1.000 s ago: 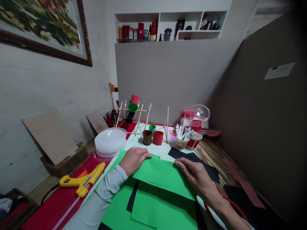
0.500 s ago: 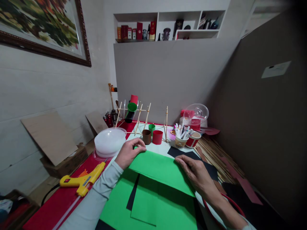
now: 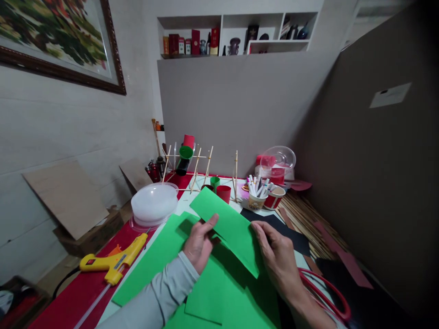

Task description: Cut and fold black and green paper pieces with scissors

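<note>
A green paper sheet (image 3: 228, 226) is lifted off the table, tilted up toward the far side. My left hand (image 3: 200, 243) grips its near left edge, fingers closed under and over it. Along the sheet's right edge, my right hand (image 3: 277, 256) pinches the paper. More green sheets (image 3: 161, 256) lie flat beneath, with black paper (image 3: 291, 237) to the right.
A yellow glue gun (image 3: 111, 262) lies at left on the red table cover. A white plastic bowl (image 3: 154, 203), a stick frame with paper cups (image 3: 192, 167), a marker cup (image 3: 256, 194) and a clear dome (image 3: 277, 160) stand behind. Red scissor handles (image 3: 325, 292) lie at right.
The green sheet went from lying flat under both hands to being lifted and rotated, its far corner now raised. My left hand slid toward me to grip the near edge.
</note>
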### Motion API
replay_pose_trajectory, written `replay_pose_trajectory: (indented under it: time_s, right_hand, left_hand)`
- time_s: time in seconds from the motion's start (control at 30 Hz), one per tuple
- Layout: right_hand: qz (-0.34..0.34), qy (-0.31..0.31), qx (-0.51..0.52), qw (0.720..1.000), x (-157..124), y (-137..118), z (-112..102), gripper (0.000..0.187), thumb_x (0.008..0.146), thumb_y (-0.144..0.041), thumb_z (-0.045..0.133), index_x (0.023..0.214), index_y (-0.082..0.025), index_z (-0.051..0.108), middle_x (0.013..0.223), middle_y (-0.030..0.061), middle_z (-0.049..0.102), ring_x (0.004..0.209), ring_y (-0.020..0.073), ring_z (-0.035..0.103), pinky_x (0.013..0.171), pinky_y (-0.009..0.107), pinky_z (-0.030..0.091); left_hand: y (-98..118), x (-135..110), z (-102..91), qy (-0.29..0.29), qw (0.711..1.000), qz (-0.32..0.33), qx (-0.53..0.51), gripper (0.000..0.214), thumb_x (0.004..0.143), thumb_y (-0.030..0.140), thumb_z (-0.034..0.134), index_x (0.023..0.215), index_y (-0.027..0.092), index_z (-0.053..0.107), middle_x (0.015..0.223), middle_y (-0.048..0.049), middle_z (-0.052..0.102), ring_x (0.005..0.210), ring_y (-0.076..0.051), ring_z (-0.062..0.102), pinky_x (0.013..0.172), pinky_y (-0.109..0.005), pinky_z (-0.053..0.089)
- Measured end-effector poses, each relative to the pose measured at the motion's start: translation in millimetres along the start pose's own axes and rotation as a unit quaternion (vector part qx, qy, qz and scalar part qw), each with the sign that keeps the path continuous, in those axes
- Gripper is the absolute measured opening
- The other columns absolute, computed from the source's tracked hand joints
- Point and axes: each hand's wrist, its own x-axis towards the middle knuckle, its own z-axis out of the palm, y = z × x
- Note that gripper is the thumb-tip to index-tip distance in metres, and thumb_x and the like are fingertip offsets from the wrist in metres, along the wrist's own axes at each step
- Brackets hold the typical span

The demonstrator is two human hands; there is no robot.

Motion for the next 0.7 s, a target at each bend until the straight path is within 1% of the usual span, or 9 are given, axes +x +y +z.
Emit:
replay_pose_trajectory:
  time_s: [0.1, 0.17, 0.23, 0.3, 0.4, 0.47, 0.53, 0.6, 0.7]
  right_hand:
    - [-0.008, -0.023, 0.012, 1.000, -7, -6, 10, 0.048, 0.100, -0.053, 0.038, 0.085, -0.018, 0.068, 0.067, 0.0043, 0.069, 0.054, 0.0171, 0.061, 0.053, 0.023, 0.044]
    - [-0.016, -0.056, 0.019, 0.998, -10, -10, 13, 0.047, 0.100, -0.052, 0.039, 0.084, -0.019, 0.067, 0.063, 0.0023, 0.066, 0.051, 0.0160, 0.058, 0.051, 0.023, 0.043]
    - [-0.018, -0.101, 0.032, 0.994, -10, -14, 13, 0.044, 0.100, -0.050, 0.040, 0.084, -0.019, 0.067, 0.065, 0.0020, 0.066, 0.054, 0.0159, 0.058, 0.053, 0.023, 0.043]
    - [-0.007, -0.139, 0.048, 0.989, -10, -17, 11, 0.041, 0.100, -0.047, 0.040, 0.087, -0.019, 0.067, 0.070, 0.0025, 0.067, 0.059, 0.0167, 0.060, 0.057, 0.023, 0.044]
    - [0.025, -0.165, 0.058, 0.984, -8, -19, 7, 0.039, 0.100, -0.048, 0.040, 0.090, -0.020, 0.066, 0.072, 0.0019, 0.066, 0.063, 0.0175, 0.058, 0.059, 0.024, 0.042]
    - [0.035, -0.187, 0.065, 0.980, -8, -21, 6, 0.038, 0.099, -0.049, 0.040, 0.089, -0.020, 0.063, 0.072, 0.0012, 0.063, 0.064, 0.0175, 0.056, 0.060, 0.025, 0.041]
    - [0.037, -0.212, 0.076, 0.974, -7, -22, 5, 0.038, 0.098, -0.049, 0.040, 0.083, -0.021, 0.059, 0.074, 0.0012, 0.062, 0.066, 0.0176, 0.055, 0.062, 0.026, 0.041]
    - [0.038, -0.224, 0.083, 0.970, -8, -23, 7, 0.038, 0.098, -0.048, 0.039, 0.078, -0.021, 0.054, 0.076, 0.0015, 0.060, 0.068, 0.0175, 0.053, 0.063, 0.026, 0.039]
    - [0.039, -0.207, 0.074, 0.975, -10, -22, 9, 0.037, 0.098, -0.048, 0.038, 0.073, -0.022, 0.050, 0.069, -0.0006, 0.052, 0.063, 0.0166, 0.046, 0.061, 0.027, 0.035]
  left_hand:
    - [-12, -6, 3.7, 0.027, 1.000, 0.000, -0.003, 0.043, 0.048, 0.034, 0.094, 0.078, 0.014, 0.070, 0.073, -0.0065, 0.077, 0.083, -0.028, 0.073, 0.083, -0.042, 0.057]
    - [-12, -6, 2.1, 0.039, 0.999, -0.001, 0.006, 0.042, 0.047, 0.032, 0.095, 0.075, 0.014, 0.070, 0.069, -0.0059, 0.076, 0.078, -0.027, 0.074, 0.082, -0.042, 0.058]
    - [-8, -4, -1.1, 0.042, 0.999, -0.004, 0.017, 0.041, 0.045, 0.031, 0.095, 0.073, 0.013, 0.071, 0.066, -0.0057, 0.076, 0.071, -0.026, 0.074, 0.079, -0.041, 0.059]
    - [-4, -1, -3.7, 0.036, 0.999, -0.009, 0.027, 0.040, 0.044, 0.029, 0.096, 0.071, 0.012, 0.072, 0.065, -0.0062, 0.076, 0.065, -0.024, 0.072, 0.075, -0.039, 0.059]
    - [-1, 1, -5.0, 0.014, 0.999, -0.025, 0.040, 0.041, 0.042, 0.027, 0.096, 0.071, 0.009, 0.073, 0.067, -0.0100, 0.077, 0.059, -0.024, 0.071, 0.069, -0.039, 0.059]
    - [0, 1, -4.9, -0.001, 0.999, -0.029, 0.045, 0.041, 0.043, 0.025, 0.096, 0.073, 0.007, 0.074, 0.070, -0.0122, 0.077, 0.061, -0.025, 0.072, 0.069, -0.040, 0.059]
    - [1, 1, -4.8, -0.010, 0.999, -0.021, 0.048, 0.041, 0.046, 0.025, 0.095, 0.076, 0.007, 0.075, 0.074, -0.0127, 0.078, 0.065, -0.025, 0.072, 0.071, -0.039, 0.059]
    - [4, 1, -4.5, -0.016, 0.999, -0.010, 0.049, 0.040, 0.048, 0.025, 0.095, 0.079, 0.008, 0.076, 0.078, -0.0122, 0.079, 0.067, -0.025, 0.073, 0.072, -0.038, 0.059]
    - [6, 0, -3.9, -0.027, 0.998, -0.001, 0.051, 0.040, 0.050, 0.025, 0.094, 0.082, 0.008, 0.076, 0.079, -0.0109, 0.080, 0.067, -0.024, 0.073, 0.075, -0.038, 0.060]
